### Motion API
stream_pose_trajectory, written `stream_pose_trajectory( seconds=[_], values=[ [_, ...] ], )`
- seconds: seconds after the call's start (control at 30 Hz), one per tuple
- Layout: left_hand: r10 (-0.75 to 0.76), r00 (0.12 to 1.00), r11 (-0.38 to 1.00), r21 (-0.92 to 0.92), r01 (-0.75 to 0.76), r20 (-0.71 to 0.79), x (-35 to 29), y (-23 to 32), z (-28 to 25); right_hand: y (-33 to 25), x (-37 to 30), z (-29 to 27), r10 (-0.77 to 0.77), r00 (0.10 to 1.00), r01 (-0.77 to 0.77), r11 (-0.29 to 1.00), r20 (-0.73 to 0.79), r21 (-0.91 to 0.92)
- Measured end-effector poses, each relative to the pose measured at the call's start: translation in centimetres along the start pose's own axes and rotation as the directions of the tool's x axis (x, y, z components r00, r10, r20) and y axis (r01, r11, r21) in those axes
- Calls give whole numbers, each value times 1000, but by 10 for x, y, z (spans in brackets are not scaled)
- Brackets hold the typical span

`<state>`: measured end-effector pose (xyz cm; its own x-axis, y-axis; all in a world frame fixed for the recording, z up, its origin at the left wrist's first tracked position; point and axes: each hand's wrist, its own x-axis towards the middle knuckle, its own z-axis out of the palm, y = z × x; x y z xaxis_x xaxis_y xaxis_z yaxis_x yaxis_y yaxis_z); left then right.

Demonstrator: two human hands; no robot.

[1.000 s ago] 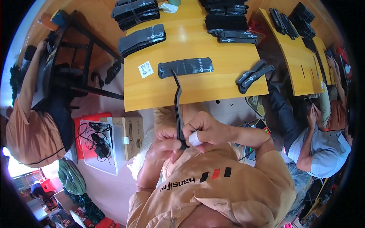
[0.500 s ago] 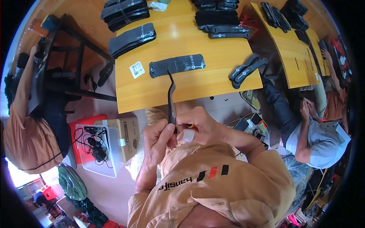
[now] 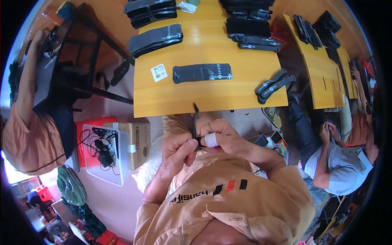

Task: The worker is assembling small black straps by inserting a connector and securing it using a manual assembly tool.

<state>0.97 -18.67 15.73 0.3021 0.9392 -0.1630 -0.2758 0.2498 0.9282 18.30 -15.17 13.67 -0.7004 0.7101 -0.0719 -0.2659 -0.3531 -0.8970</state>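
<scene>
My left hand (image 3: 177,148) is closed around a narrow black strap (image 3: 196,109), whose free end sticks up just short of the table's front edge. Pressed against it from the other side, my right hand (image 3: 225,138) pinches the same strap; a white wrap (image 3: 211,140) covers one of its fingers. Whether the right fingers hold anything else is hidden. On the table ahead lies a flat pile of black straps (image 3: 202,73) with pale print at one end. Beside the pile is a white printed label (image 3: 159,72).
Two black straps (image 3: 275,86) lie near the right corner of the yellow table (image 3: 163,104). Stacked black straps (image 3: 156,40) stand farther back, left and right. A clear bin of cables (image 3: 102,151) and a cardboard box (image 3: 139,143) are at my left. People sit on both sides.
My hands have come together on the strap, the right one turned inward. The strap's free end has dropped back from the pile on the table. The view has shifted slightly.
</scene>
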Motion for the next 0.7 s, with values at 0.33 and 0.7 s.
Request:
stream_pose_trajectory(
  seconds=[0.33, 0.7],
  values=[
    [-137, 952, 731, -676, -89, -273, -81, 19, -113, -67, -39, -98, -90, 916, 343, 681, -391, 647],
    [115, 778, 826, -375, -420, -618, -126, 20, -157, -130, -47, -113, -478, 813, 577, 740, -332, 346]
  ],
)
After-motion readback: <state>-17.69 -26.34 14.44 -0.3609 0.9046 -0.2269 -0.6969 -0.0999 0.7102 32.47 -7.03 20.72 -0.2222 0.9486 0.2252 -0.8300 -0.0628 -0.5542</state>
